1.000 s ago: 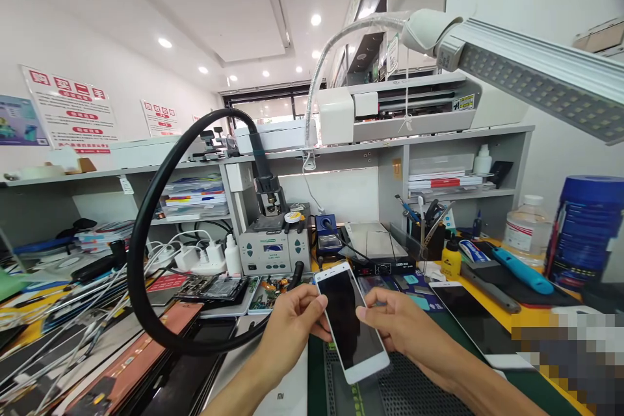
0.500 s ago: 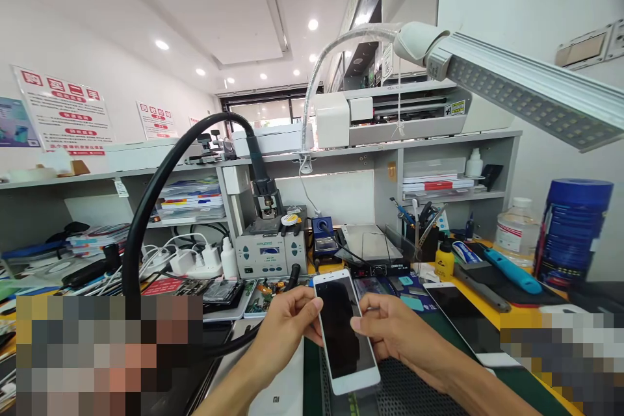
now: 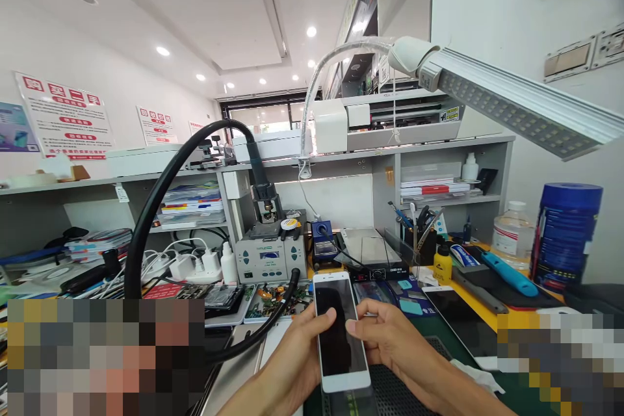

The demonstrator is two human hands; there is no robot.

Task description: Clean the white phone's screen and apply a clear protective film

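A white-framed smartphone (image 3: 342,352) with a dark screen is held upright in front of me, tilted back slightly. My left hand (image 3: 307,341) grips its left edge, the thumb lying over the glass and the fingers behind. On the opposite edge my right hand (image 3: 383,335) holds it too, with its thumb tip on the screen's border. Beneath the phone are a black perforated mat (image 3: 397,390) and a green work mat (image 3: 524,387). A second white phone (image 3: 461,318) with a black screen lies to the right of my right hand.
Behind the phone stands a grey hot-air station (image 3: 270,257) with a thick black hose (image 3: 151,201) arching at left. Circuit boards (image 3: 277,299) lie before it. A yellow bottle (image 3: 442,265), a tool holder (image 3: 423,240) and a blue canister (image 3: 565,234) stand at right. An LED lamp (image 3: 526,107) hangs overhead.
The phone has straightened to a more upright angle. My left thumb has slid from its edge onto the screen, and my right thumb has shifted slightly left. A white tissue now shows at right.
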